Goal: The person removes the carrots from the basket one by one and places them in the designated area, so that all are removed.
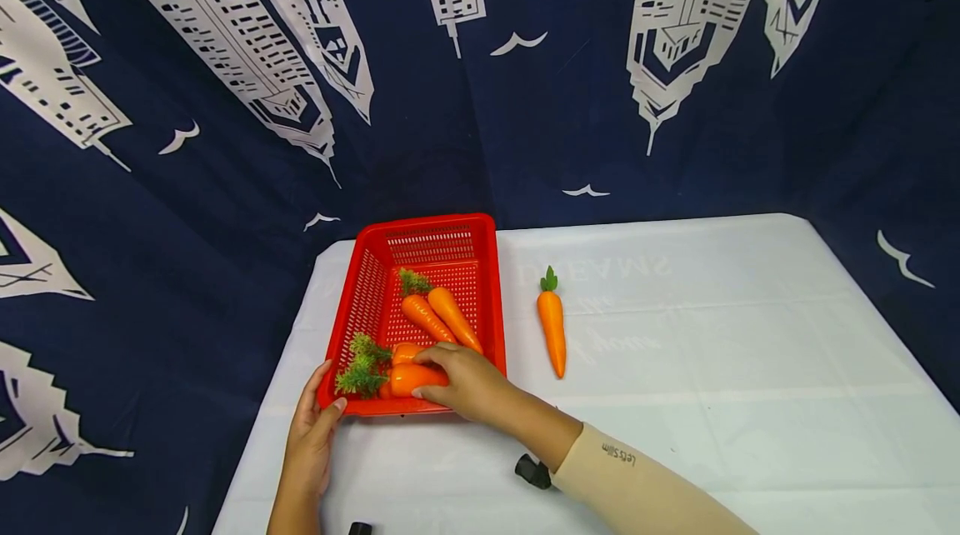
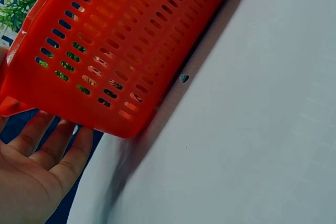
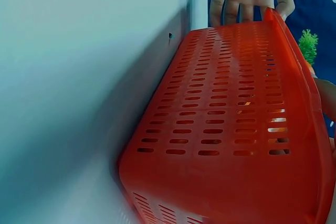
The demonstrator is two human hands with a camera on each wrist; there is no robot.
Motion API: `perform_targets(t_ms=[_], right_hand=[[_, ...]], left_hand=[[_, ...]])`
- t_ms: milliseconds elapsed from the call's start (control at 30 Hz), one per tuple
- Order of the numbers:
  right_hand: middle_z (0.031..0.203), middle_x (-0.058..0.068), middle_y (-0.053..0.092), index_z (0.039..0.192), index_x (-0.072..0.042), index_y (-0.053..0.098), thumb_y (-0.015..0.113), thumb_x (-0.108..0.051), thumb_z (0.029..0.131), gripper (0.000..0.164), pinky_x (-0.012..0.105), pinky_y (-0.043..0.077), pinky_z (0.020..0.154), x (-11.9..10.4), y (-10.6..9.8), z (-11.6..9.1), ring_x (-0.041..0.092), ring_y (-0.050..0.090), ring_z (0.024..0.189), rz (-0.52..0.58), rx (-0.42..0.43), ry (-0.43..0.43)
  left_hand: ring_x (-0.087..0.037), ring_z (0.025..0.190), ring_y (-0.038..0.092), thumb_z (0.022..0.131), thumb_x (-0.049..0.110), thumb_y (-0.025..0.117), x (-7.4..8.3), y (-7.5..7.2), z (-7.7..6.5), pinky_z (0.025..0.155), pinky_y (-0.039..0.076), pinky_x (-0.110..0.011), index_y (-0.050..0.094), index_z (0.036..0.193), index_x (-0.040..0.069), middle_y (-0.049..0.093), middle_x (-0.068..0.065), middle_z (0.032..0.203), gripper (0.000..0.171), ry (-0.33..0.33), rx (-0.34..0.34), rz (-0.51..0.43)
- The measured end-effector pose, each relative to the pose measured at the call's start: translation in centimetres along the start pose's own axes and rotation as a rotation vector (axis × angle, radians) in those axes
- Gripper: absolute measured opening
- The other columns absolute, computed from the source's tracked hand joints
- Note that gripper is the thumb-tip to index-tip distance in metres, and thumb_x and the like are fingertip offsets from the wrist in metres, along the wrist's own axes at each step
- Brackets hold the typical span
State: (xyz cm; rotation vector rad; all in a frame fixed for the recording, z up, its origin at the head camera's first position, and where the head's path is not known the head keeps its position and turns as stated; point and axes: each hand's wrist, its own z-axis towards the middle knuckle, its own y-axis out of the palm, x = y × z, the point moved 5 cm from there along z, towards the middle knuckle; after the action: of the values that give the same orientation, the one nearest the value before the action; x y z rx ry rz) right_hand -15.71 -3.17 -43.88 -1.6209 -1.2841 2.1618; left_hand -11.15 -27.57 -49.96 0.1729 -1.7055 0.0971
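Observation:
A red plastic basket (image 1: 365, 268) with slotted walls stands on the left of the table and holds several orange carrots. My left hand (image 1: 309, 433) grips the basket's near left corner, thumb over the rim; in the left wrist view its fingers (image 2: 76, 158) lie against the outer wall. Over the near rim, my right hand (image 1: 467, 381) reaches in and holds a carrot (image 1: 411, 379) with a leafy green top (image 1: 362, 381) between thumb and fingers. Farther back in the basket lie two more carrots (image 1: 453, 317). In the right wrist view, the basket's wall (image 3: 220, 129) hides most of my right hand.
One carrot (image 1: 552, 333) lies on the white table (image 1: 712, 368) to the right of the basket. Small black objects (image 1: 532, 472) sit near the table's front. A dark blue cloth (image 1: 480, 135) with white building prints hangs behind.

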Motion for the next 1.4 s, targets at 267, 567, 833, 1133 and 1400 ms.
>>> perform_targets(t_ms=[267, 567, 833, 1133, 1400], right_hand=[[0.133, -0.003, 0.066, 0.131, -0.02, 0.065, 0.075, -0.038, 0.091, 0.045, 0.034, 0.05, 0.107, 0.0, -0.4, -0.3, 0.015, 0.059, 0.127, 0.079, 0.033, -0.021], [0.128, -0.005, 0.067, 0.132, -0.02, 0.065, 0.077, -0.038, 0.09, 0.047, 0.031, 0.053, 0.101, 0.4, -0.7, -0.6, 0.011, 0.063, 0.115, 0.176, 0.1, -0.033], [0.122, -0.01, 0.067, 0.128, -0.023, 0.066, 0.08, -0.032, 0.087, 0.044, 0.027, 0.055, 0.095, 0.7, -1.1, -0.9, 0.009, 0.063, 0.107, 0.296, 0.209, -0.063], [0.116, -0.009, 0.067, 0.124, -0.024, 0.067, 0.082, -0.029, 0.085, 0.042, 0.03, 0.056, 0.093, 1.1, -1.4, -1.3, 0.01, 0.064, 0.103, 0.404, 0.341, -0.143], [0.119, -0.003, 0.067, 0.123, -0.021, 0.066, 0.081, -0.025, 0.086, 0.04, 0.035, 0.057, 0.094, 1.4, -1.7, -1.5, 0.014, 0.064, 0.109, 0.481, 0.416, -0.173]], left_hand=[[-0.003, 0.138, 0.037, 0.103, 0.006, 0.05, 0.0, 0.0, 0.0, 0.101, 0.043, -0.009, 0.029, 0.159, 0.022, 0.02, 0.0, 0.166, 0.062, 0.012, -0.006, -0.009], [-0.006, 0.139, 0.036, 0.103, 0.007, 0.051, -0.1, 0.0, 0.0, 0.101, 0.044, -0.009, 0.03, 0.158, 0.022, 0.019, 0.0, 0.166, 0.061, 0.008, -0.002, -0.005], [-0.009, 0.141, 0.033, 0.103, 0.008, 0.052, -0.1, -0.1, 0.1, 0.1, 0.044, -0.009, 0.03, 0.158, 0.022, 0.018, 0.002, 0.166, 0.061, 0.005, -0.002, -0.004], [-0.008, 0.138, 0.036, 0.102, 0.006, 0.052, -0.1, -0.2, 0.1, 0.1, 0.044, -0.01, 0.031, 0.158, 0.022, 0.021, 0.003, 0.165, 0.062, 0.012, 0.001, -0.012], [-0.009, 0.137, 0.037, 0.103, 0.007, 0.051, -0.1, -0.1, 0.0, 0.099, 0.045, -0.011, 0.031, 0.158, 0.023, 0.019, 0.002, 0.165, 0.062, 0.014, 0.001, -0.001]])
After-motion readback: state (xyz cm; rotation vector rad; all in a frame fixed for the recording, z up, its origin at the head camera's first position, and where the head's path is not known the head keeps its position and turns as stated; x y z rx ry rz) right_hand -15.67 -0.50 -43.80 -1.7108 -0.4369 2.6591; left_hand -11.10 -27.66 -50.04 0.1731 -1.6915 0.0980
